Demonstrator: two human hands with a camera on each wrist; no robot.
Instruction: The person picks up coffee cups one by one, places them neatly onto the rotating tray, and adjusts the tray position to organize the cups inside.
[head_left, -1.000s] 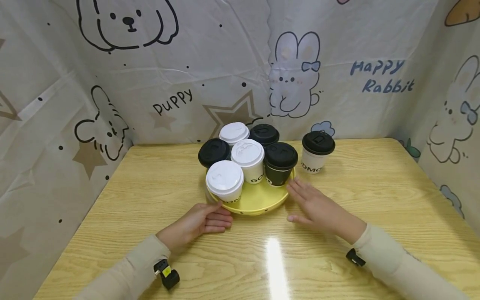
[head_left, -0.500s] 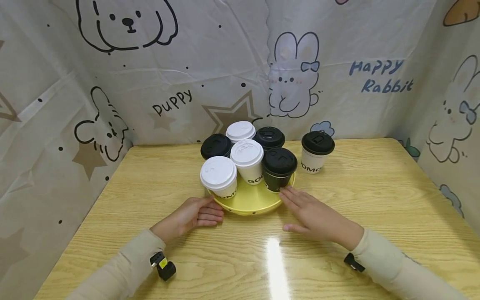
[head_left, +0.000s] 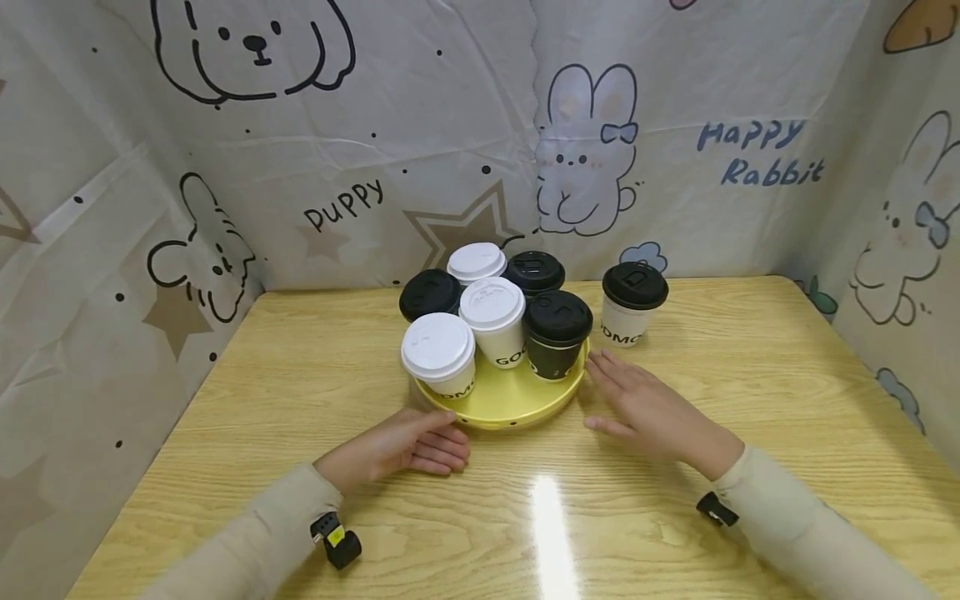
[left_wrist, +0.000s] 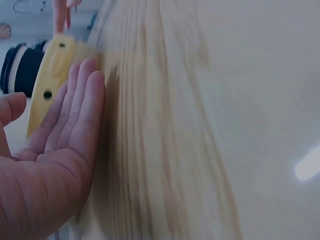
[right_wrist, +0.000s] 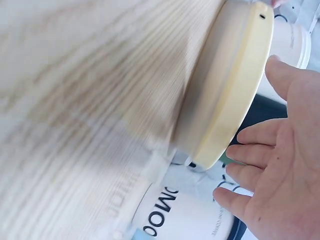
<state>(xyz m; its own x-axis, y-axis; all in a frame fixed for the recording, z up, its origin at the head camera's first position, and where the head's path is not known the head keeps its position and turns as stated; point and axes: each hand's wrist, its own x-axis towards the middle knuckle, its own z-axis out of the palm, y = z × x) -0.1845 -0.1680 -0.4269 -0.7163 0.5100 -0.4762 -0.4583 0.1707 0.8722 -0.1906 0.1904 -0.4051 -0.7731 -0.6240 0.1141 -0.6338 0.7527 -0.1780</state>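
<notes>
A round yellow tray [head_left: 517,406] with a raised rim bears several lidded paper coffee cups, some with white lids and some with black. A white-lidded cup [head_left: 438,354] stands at its front left and a black cup [head_left: 557,333] at its right. My left hand [head_left: 408,446] has its fingers extended along the tray's front left rim, palm turned up toward the rim. My right hand [head_left: 652,408] reaches in from the right, with straight fingertips right at the right rim. In the right wrist view its fingers [right_wrist: 255,155] spread beside the rim. Neither hand grips anything.
One more cup, white with a black lid [head_left: 634,304], stands on the wooden table [head_left: 300,367] to the right of the tray. A cloth printed with cartoon animals [head_left: 450,125] hangs behind the table and along both sides.
The tray with its cups turned clockwise seen from above, then slightly back. My left hand went left, then back right; my right hand moved toward the front rim, then out to the right rim.
</notes>
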